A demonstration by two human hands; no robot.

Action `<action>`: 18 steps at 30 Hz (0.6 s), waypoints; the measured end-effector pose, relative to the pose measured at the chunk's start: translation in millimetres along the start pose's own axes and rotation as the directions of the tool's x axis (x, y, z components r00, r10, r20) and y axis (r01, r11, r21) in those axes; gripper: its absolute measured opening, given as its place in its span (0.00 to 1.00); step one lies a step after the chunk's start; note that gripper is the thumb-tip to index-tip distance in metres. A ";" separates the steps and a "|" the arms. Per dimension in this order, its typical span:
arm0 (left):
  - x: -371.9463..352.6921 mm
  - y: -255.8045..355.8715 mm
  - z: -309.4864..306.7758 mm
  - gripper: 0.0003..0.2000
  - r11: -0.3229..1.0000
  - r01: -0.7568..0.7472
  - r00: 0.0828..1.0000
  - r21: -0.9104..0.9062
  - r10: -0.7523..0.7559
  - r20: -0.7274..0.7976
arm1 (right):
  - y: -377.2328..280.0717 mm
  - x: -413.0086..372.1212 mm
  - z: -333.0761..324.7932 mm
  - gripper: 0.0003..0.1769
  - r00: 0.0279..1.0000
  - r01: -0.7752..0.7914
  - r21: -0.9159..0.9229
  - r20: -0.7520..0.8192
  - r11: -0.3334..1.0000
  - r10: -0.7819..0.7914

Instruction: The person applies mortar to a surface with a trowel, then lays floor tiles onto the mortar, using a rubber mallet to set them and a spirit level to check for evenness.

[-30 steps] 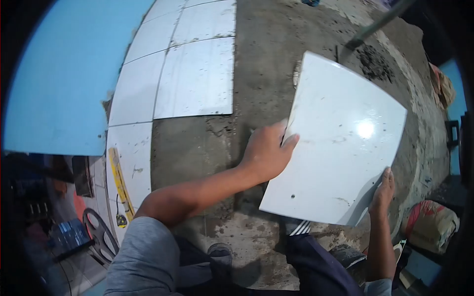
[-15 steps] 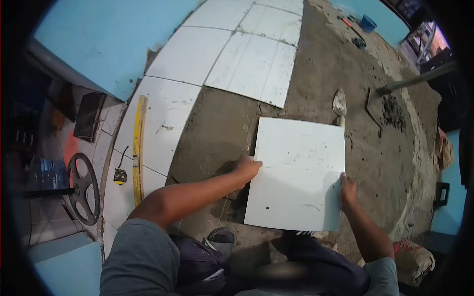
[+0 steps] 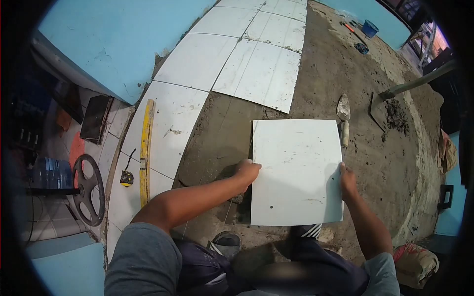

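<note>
A white square floor tile point(image 3: 297, 172) is held in front of me, above the floor, its face scuffed and dotted with specks. My left hand point(image 3: 248, 173) is closed on its left edge, thumb on top. At the right edge my right hand point(image 3: 348, 180) grips it, with the fingers hidden beneath. Left of the tile lies a bed of wet grey mortar point(image 3: 217, 133), bordered by laid white tiles point(image 3: 182, 106). A trowel point(image 3: 343, 114) rests on the mortar just beyond the tile's upper right corner.
On the laid tiles lie a yellow spirit level point(image 3: 146, 153) and a tape measure point(image 3: 127, 177). A shovel point(image 3: 379, 109) rests at the right. Farther back are a blue bucket point(image 3: 369, 28) and an orange-handled tool point(image 3: 351, 30). A black wheel point(image 3: 89, 190) stands left; a sack point(image 3: 415, 264) sits lower right.
The tile has turned slightly and now sits squarer to me, still in both hands. The surroundings have shifted a little right and down in view.
</note>
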State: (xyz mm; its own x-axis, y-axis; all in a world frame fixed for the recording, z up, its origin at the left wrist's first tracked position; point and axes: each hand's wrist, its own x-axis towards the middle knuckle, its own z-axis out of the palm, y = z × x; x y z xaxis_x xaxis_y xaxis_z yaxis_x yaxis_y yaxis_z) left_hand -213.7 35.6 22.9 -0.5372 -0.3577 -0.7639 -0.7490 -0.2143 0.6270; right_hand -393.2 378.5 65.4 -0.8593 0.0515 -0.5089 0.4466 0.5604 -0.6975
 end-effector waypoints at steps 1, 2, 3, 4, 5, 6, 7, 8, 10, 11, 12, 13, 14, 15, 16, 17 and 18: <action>-4.3 2.9 -2.0 0.20 1.000 -0.002 1.000 0.003 0.002 -0.028 | -10.8 -1.7 4.4 0.35 0.999 -0.037 -0.009 0.026 0.999 0.037; -9.0 5.1 -4.9 0.19 1.000 -0.001 0.998 0.006 0.002 -0.057 | -17.3 -2.5 7.9 0.36 0.996 -0.075 -0.020 0.053 0.997 0.076; -4.4 -1.6 -7.1 0.19 0.999 -0.009 0.999 -0.039 0.008 -0.035 | -13.1 4.2 12.2 0.35 0.997 -0.054 0.015 0.050 0.998 0.054; 3.7 -9.4 -10.1 0.19 0.996 -0.019 1.000 -0.086 0.018 -0.015 | -7.3 15.3 19.8 0.34 0.998 -0.030 0.051 0.047 0.998 0.027; 11.8 -16.9 -13.2 0.18 0.991 -0.030 1.000 -0.133 0.030 0.005 | -2.3 25.7 25.4 0.34 0.999 -0.004 0.086 0.043 0.996 0.000; 6.1 -13.4 -17.5 0.18 0.988 -0.042 0.999 -0.151 0.043 0.006 | -4.0 29.1 29.6 0.34 1.000 0.007 0.045 0.028 0.999 -0.009; -3.6 -7.4 -21.8 0.18 0.984 -0.054 0.998 -0.170 0.055 0.006 | -8.2 31.1 34.5 0.34 1.000 0.019 0.002 0.014 1.000 -0.019; -11.4 -2.5 -25.5 0.18 0.979 -0.065 0.998 -0.192 0.067 0.005 | -12.6 33.0 38.5 0.34 1.000 0.031 -0.042 0.001 0.999 -0.031; -8.1 -6.5 -31.2 0.18 0.979 -0.087 0.996 -0.187 0.089 -0.001 | -21.7 35.3 47.0 0.34 1.000 -0.011 -0.045 -0.005 0.999 0.011; -7.0 -9.1 -34.3 0.18 0.978 -0.098 0.995 -0.183 0.098 -0.005 | -24.5 34.7 50.1 0.33 0.999 -0.033 -0.047 -0.007 0.998 0.033; -7.5 -10.6 -37.7 0.18 0.986 -0.138 0.990 -0.095 0.137 -0.022 | -21.3 38.8 50.9 0.33 1.000 -0.020 -0.034 0.020 0.999 0.021; -8.2 -12.4 -41.7 0.18 0.984 -0.176 0.984 -0.004 0.175 -0.037 | -17.4 42.1 51.2 0.33 0.999 -0.008 -0.019 0.046 1.000 0.009; -8.6 -14.3 -46.7 0.18 0.974 -0.210 0.976 0.087 0.214 -0.048 | -14.1 45.6 51.7 0.33 0.997 0.005 -0.006 0.073 1.000 -0.004; -18.7 -6.8 -55.2 0.18 0.952 -0.200 0.975 0.233 0.216 -0.046 | -12.3 47.5 52.3 0.33 0.996 0.021 0.053 0.088 0.998 -0.026; -38.0 7.0 -66.9 0.18 0.911 -0.181 0.976 0.370 0.212 -0.044 | -9.2 48.1 52.5 0.33 0.993 0.035 0.108 0.104 0.994 -0.046; -50.7 11.0 -77.4 0.18 0.852 -0.156 0.978 0.500 0.204 -0.042 | -6.5 49.8 52.2 0.33 0.991 0.045 0.162 0.121 0.986 -0.065; -48.6 -1.5 -86.1 0.18 0.840 -0.216 0.951 0.498 0.297 -0.089 | -4.6 57.1 51.8 0.33 0.990 0.061 0.129 0.114 0.990 -0.076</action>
State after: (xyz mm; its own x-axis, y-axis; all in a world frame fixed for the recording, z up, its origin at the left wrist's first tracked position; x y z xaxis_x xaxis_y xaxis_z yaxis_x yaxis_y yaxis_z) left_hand -153.1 -25.0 72.2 -0.6989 -0.4844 -0.5262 -0.7061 0.3499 0.6156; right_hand -431.4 336.0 13.4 -0.8568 -0.0864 -0.5084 0.4215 0.4508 -0.7868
